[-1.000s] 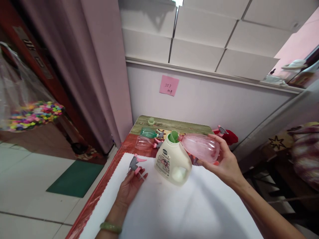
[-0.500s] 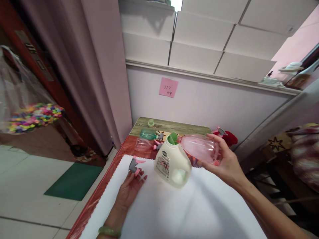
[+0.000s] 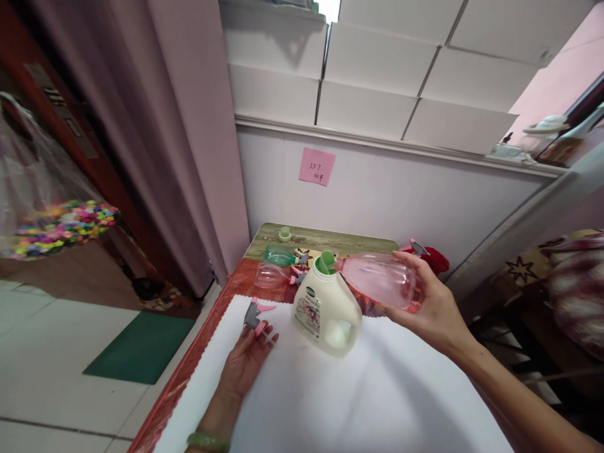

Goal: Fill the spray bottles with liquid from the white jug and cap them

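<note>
My right hand (image 3: 436,305) grips the base of a pink see-through bottle (image 3: 377,280), tipped almost level with its neck at the green pouring spout (image 3: 326,261) of a cream detergent jug (image 3: 325,314). The jug stands upright on the white mat. Whether liquid runs from the bottle is too small to see. In my left hand (image 3: 248,358), palm up and fingers curled, lies a grey and pink spray head (image 3: 255,316) with a pale tube. Behind it lie a green spray bottle (image 3: 278,255) and a clear pinkish spray bottle (image 3: 271,275).
A light green cap (image 3: 285,234) rests at the table's back left. A red object (image 3: 436,260) is at the back right, near the wall with a pink note (image 3: 317,167). The white mat (image 3: 302,402) spans the table front.
Both hands keep nearly the same place and hold. The view has shifted very slightly; the bottle stays tipped at the jug's spout.
</note>
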`<state>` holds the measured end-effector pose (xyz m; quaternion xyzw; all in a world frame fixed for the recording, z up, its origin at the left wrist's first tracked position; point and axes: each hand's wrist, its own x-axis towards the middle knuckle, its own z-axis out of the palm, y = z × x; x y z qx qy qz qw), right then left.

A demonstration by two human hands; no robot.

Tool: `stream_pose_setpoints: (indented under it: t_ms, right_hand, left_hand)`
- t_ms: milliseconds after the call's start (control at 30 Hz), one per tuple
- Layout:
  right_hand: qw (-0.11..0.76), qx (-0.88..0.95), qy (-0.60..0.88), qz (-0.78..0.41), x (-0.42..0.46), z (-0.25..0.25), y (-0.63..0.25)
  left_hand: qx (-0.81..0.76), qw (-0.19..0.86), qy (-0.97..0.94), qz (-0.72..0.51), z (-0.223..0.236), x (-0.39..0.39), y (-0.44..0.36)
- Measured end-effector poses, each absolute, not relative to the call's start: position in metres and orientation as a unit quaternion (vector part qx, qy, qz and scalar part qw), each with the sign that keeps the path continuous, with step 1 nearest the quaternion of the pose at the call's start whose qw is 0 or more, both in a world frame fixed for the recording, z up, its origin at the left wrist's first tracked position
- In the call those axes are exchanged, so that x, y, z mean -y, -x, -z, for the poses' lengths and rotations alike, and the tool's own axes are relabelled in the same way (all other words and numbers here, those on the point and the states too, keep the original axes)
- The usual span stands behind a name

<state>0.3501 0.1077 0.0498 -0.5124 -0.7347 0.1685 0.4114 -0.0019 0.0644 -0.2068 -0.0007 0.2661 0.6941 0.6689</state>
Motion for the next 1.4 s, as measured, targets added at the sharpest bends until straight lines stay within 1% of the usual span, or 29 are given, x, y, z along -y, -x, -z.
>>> stream_pose_setpoints:
  t_ms: [567,700,1400]
  right_hand:
    - [0.405,0.744,0.508,-0.155,-0.105,-0.061,-0.353]
    - [0.406,0.75,0.504,-0.136,-0.105,-0.063,-0.354]
    - [0.378,0.776,0.494,-0.102,-0.108,-0.074,-0.356]
  left_hand:
    - [-0.268,0.669,-0.015,-0.693,0.206,-0.063,0.002]
    - [-0.273,0.671,-0.018,-0.689,0.207,-0.063,0.003]
    - [-0.283,0.658,-0.004,-0.698,0.2,-0.063,-0.002]
